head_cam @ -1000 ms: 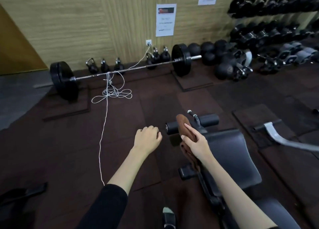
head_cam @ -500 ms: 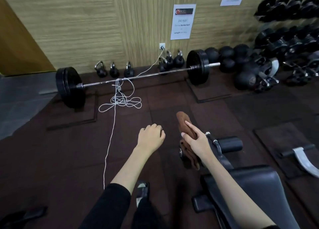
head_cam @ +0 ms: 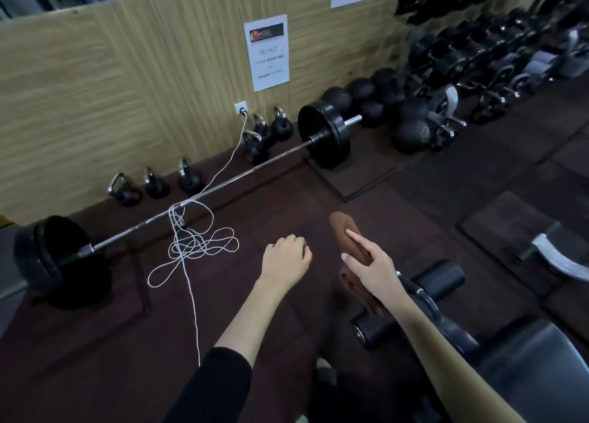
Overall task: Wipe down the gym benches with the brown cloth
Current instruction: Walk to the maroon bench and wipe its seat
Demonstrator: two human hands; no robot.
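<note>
Nearest the camera, my black left sleeve (head_cam: 216, 387) comes up from the bottom edge, and the bare forearm reaches forward over the dark floor (head_cam: 95, 327). Beside it my right forearm crosses above the bench (head_cam: 535, 368), whose black padded seat fills the lower right corner, with foam rollers (head_cam: 443, 277) sticking out at its front end.

A little farther out, my left hand (head_cam: 287, 258) hangs palm down in the air, its fingers curled under into a loose fist around nothing. My right hand (head_cam: 373, 268) grips the brown cloth (head_cam: 347, 231), thumb on the near side and forefinger laid straight along it. The cloth is bunched lengthwise. Its top end stands up past my fingertips and its lower end droops toward the near roller; I cannot tell whether it touches.

Beyond the hands, a white cord (head_cam: 191, 247) lies in tangled loops on the floor, passes over the barbell (head_cam: 223, 186) and climbs to a socket (head_cam: 241, 108) on the wood-grain wall (head_cam: 79, 88). Small kettlebells (head_cam: 156, 185) sit along the wall's foot. Farther right are black balls (head_cam: 411, 135) and a rack of dumbbells (head_cam: 478, 56), blurred. A printed notice (head_cam: 269, 53) hangs above the socket.
</note>
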